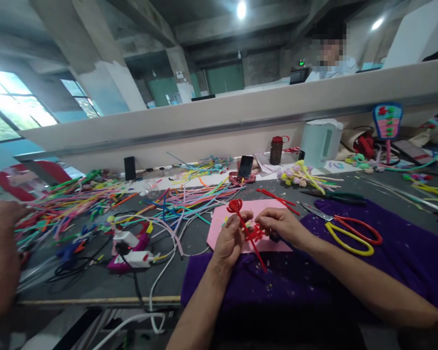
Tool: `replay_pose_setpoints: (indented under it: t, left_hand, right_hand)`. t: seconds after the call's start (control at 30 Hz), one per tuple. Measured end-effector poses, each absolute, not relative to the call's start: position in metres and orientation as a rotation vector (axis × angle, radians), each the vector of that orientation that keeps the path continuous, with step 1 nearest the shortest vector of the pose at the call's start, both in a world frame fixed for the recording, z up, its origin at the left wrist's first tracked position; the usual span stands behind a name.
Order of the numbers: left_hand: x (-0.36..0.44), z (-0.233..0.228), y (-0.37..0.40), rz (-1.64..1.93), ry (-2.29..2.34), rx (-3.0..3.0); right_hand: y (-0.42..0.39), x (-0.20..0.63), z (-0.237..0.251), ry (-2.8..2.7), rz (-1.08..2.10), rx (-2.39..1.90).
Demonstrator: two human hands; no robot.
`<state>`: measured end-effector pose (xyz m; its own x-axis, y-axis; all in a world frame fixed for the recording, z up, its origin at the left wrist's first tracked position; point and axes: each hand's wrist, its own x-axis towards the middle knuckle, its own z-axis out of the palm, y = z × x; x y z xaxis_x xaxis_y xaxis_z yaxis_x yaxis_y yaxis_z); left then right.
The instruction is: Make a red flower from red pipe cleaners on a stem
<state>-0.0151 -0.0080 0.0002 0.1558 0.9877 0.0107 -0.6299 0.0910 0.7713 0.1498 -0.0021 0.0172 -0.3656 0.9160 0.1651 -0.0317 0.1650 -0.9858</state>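
Observation:
My left hand [229, 239] is closed around the stem of a red pipe-cleaner flower [235, 206], whose looped head points up and away from me. The stem slants down to the right, below the fingers. Beside it, my right hand [285, 225] is closed in a pinch at small red pipe-cleaner loops [255, 233]. Whether those loops are joined to the stem I cannot tell. Both hands are above a pink sheet [215, 232] dotted with small scraps, which lies partly on a purple cloth [208, 277].
Scissors [350, 231] with red and yellow handles lie right, near dark-handled pliers [339, 196]. Loose pipe cleaners [95, 197], a power strip [135, 259] and cables spread left. A phone [246, 166], bottle [276, 150] and kettle [320, 143] stand behind. Another person's arm [0, 257] enters left.

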Motion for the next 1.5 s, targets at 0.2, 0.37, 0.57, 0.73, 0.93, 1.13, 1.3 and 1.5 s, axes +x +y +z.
replay_pose_setpoints:
  t: [0.2,0.37,0.57,0.73,0.93,1.13,1.3,1.5]
  left_hand:
    - [-0.017,-0.007,-0.003,1.381,0.558,0.688]
    - [-0.018,-0.004,-0.003,1.37,0.566,0.706]
    - [-0.02,-0.004,-0.003,1.266,0.586,0.772]
    - [-0.02,-0.005,-0.002,1.245,0.62,0.794]
    - [-0.019,-0.003,-0.004,1.239,0.639,0.809]
    - [-0.02,-0.005,-0.001,1.263,0.647,0.755]
    - [-0.02,-0.007,-0.001,1.242,0.649,0.764]
    - [-0.021,-0.007,0.0,1.244,0.671,0.784]
  right_hand:
    - [-0.002,0.118,0.022,-1.627,1.435,-0.76]
    - [0.0,0.113,0.017,-1.526,1.506,-0.741]
    - [-0.001,0.118,0.012,-1.421,1.666,-0.739]
    - [-0.002,0.121,0.012,-1.45,1.756,-0.701]
    - [-0.003,0.122,0.011,-1.504,1.728,-0.745]
    - [-0.004,0.12,0.012,-1.562,1.624,-0.836]
    - [-0.007,0.12,0.016,-1.588,1.66,-0.844]
    - [-0.007,0.121,0.017,-1.638,1.64,-0.817]
